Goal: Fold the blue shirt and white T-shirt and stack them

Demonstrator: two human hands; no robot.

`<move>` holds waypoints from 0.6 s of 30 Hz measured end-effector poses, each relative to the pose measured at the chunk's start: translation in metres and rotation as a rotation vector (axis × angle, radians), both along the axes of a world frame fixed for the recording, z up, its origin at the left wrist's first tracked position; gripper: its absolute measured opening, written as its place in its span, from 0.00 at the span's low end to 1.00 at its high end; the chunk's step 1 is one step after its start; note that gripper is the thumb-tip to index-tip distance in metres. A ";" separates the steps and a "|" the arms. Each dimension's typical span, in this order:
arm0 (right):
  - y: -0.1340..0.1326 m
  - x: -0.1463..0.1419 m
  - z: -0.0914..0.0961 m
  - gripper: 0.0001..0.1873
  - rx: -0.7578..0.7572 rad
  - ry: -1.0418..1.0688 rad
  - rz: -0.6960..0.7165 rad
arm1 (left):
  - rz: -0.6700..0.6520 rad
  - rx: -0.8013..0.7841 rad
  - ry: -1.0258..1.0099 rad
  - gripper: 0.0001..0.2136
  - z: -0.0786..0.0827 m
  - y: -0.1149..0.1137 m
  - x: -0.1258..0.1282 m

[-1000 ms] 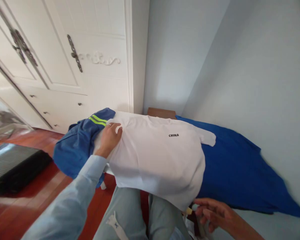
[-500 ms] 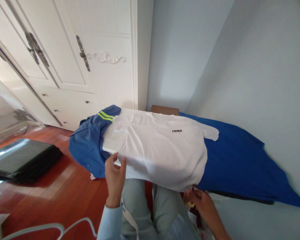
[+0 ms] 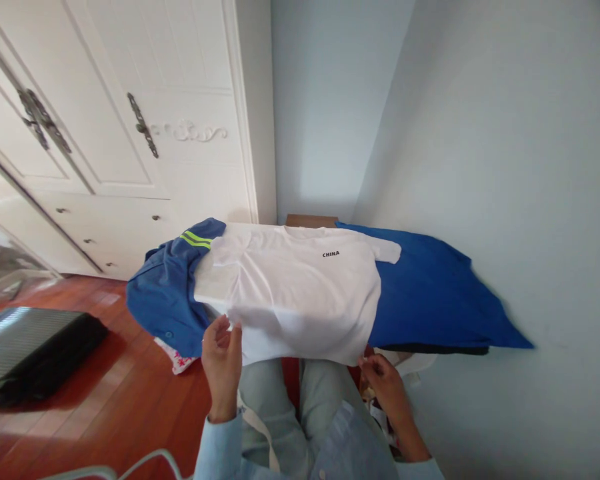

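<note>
Black-lettered white shirt [image 3: 303,293], blue cloth [image 3: 425,293], lime-striped blue garment [image 3: 173,287], reddish floor [image 3: 150,413]

T-shirt [image 3: 305,293] on table [image 3: 213,283], between jacket [image 3: 167,287] left and cloth [image 3: 425,293] right; wardrobe [image 3: 190,73] behind left.

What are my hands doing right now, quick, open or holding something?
Left hand: partly curled at the edge of the white short-sleeved fabric T-shirt lettered CHINA; grip can't be told.
Right hand: closed, pinching the T-shirt's lower right corner.

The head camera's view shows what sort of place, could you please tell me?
Probably a room in a home, perhaps a bedroom: it has a white wardrobe, a reddish wooden floor and a white T-shirt laid out.
</note>
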State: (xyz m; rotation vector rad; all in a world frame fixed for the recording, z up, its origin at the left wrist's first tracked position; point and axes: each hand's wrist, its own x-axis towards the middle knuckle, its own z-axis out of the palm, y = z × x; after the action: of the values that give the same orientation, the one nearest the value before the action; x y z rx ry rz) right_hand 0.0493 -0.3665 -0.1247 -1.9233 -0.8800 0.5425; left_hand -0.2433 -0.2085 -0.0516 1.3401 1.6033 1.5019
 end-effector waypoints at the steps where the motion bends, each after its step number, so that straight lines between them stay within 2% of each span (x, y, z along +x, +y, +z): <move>1: -0.001 -0.001 0.002 0.21 0.014 0.006 0.015 | -0.045 -0.008 -0.028 0.21 0.004 -0.004 0.001; 4: -0.005 -0.003 0.004 0.22 0.019 0.056 0.054 | -0.177 -0.007 -0.071 0.21 0.008 -0.015 0.006; 6: -0.008 -0.002 0.004 0.23 0.026 0.066 0.038 | -0.213 0.006 -0.055 0.22 0.005 -0.019 0.008; 11: -0.012 0.006 0.003 0.27 0.084 -0.021 -0.024 | -0.236 -0.009 -0.013 0.27 -0.010 -0.022 0.004; 18: -0.015 0.008 -0.005 0.21 0.143 -0.019 -0.074 | -0.238 -0.041 0.003 0.29 -0.019 -0.026 -0.003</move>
State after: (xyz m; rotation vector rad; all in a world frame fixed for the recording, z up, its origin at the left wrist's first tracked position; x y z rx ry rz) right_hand 0.0577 -0.3819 -0.1295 -1.8255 -0.8338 0.4068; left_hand -0.2460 -0.2344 -0.0706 1.4543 1.4124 1.3182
